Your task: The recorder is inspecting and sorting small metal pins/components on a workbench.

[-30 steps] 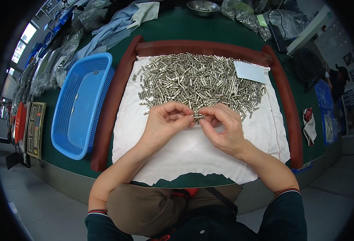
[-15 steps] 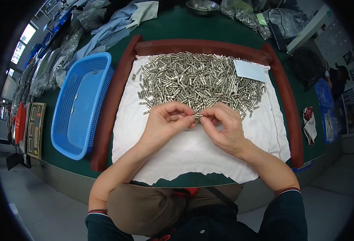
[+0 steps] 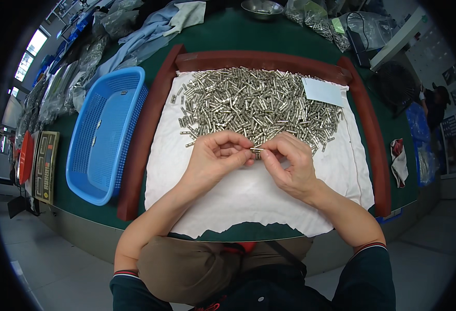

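Between the fingertips of my left hand [image 3: 220, 155] and my right hand [image 3: 290, 163] is a small silver metal pin [image 3: 257, 150]. Both hands are closed in a pinch on it, the left at one end and the right at the other. Just beyond my fingers spreads a heap of similar short metal pins [image 3: 254, 101], lying loose in all directions. They rest on a white cloth [image 3: 228, 202], and my hands hover over its middle, at the near edge of the heap. Finer details of the held pin are too small to make out.
A dark red wooden frame [image 3: 264, 58] borders the cloth at the back and both sides. To the left stands a blue plastic basket [image 3: 72, 176] with a few small pieces inside. A pale paper slip [image 3: 323, 92] lies on the heap's right; a metal bowl [image 3: 262, 7] sits behind.
The pin between my fingertips has turned slightly. My hands have otherwise stayed almost in place, and the heap looks the same.
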